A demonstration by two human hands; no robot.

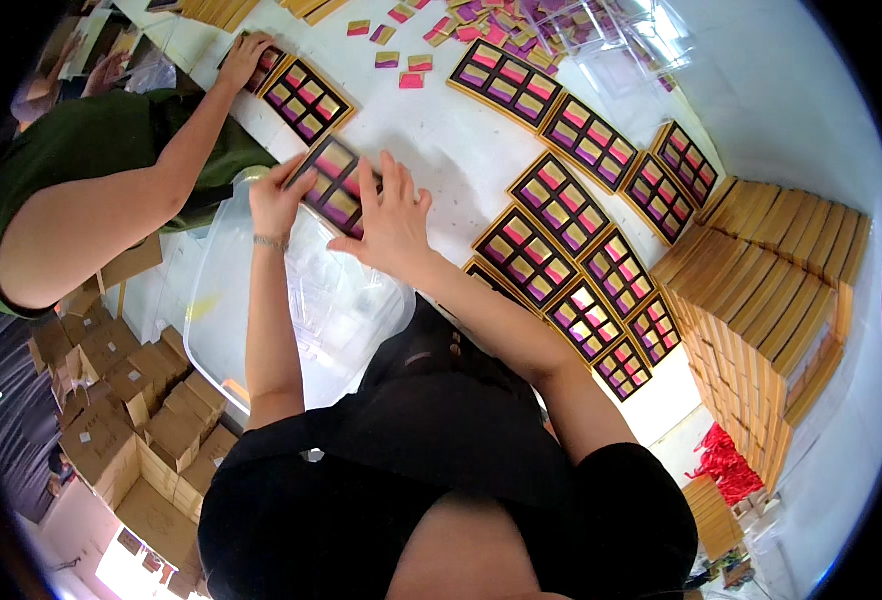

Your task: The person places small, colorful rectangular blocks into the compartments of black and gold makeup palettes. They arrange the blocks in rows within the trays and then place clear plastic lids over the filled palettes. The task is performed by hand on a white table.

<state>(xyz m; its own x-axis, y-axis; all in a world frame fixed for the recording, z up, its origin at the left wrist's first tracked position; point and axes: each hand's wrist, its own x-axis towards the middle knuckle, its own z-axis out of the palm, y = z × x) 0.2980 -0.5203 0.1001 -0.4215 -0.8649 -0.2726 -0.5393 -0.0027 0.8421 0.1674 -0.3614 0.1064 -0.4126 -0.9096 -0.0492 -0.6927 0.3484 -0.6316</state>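
A gold-edged box [337, 180] with a black divider is tilted up in front of me, its compartments holding pink, purple and gold wrapped pieces. My left hand [277, 203] grips its left edge between thumb and fingers. Over the right side of the same box is my right hand [398, 218], fingers spread; whether it touches the box is partly hidden. Just beyond lies another filled box [307, 100] on the white table [411, 125]. Below my left forearm stands a clear plastic bin [231, 320] with clear plastic pieces inside.
Several filled boxes [561, 205] stand in rows to the right, beside stacked gold-brown boxes [751, 290]. Loose wrapped pieces [491, 30] and clear plastic trays [611, 40] are at the back. A co-worker in green [111, 150] reaches in from the left. Cardboard cartons [131, 400] sit lower left.
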